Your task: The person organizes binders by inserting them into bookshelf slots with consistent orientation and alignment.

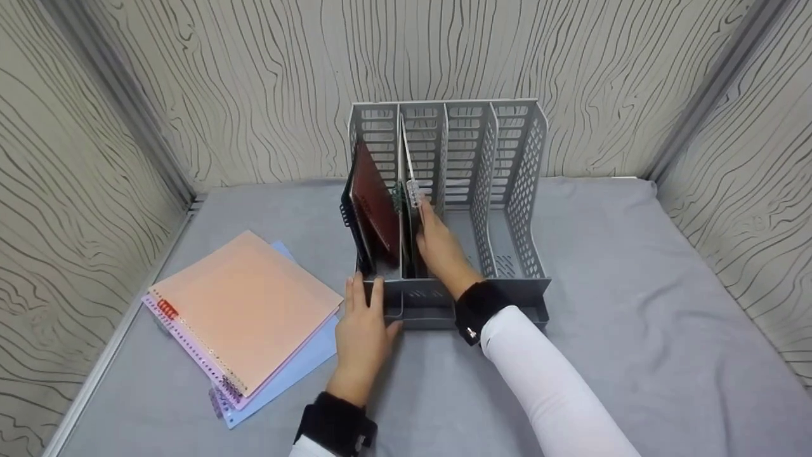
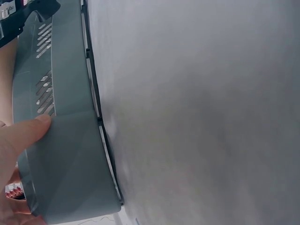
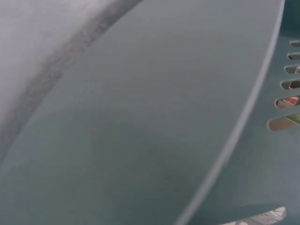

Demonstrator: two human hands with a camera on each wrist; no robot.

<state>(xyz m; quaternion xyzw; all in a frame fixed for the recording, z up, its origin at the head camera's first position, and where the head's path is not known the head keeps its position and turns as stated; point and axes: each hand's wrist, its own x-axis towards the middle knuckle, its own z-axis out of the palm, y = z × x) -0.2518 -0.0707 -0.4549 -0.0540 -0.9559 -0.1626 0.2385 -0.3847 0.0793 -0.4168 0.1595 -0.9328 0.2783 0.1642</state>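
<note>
A grey desk file organizer (image 1: pixel 507 289) with upright compartments stands on the cloth. My right hand (image 1: pixel 444 251) reaches into its second compartment from the left and holds a ring-bound notebook (image 1: pixel 409 155) with clear rings by its near edge. Beside that notebook, green rings (image 1: pixel 398 197) of another one show. My left hand (image 1: pixel 363 333) grips the organizer's front left corner; in the left wrist view, the thumb (image 2: pixel 33 131) presses the front panel (image 2: pixel 75 164). The leftmost compartment holds a dark red notebook (image 1: pixel 374 190) and a black ring notebook (image 1: pixel 355 222), both leaning.
Left of the organizer lies a stack: an orange notebook (image 1: pixel 247 304) with red rings, a purple one (image 1: pixel 196 352) under it, and a blue one (image 1: pixel 285 368) at the bottom. Grey cloth (image 1: pixel 634 304) covers the table. A patterned wall (image 1: pixel 273 95) rises behind the organizer.
</note>
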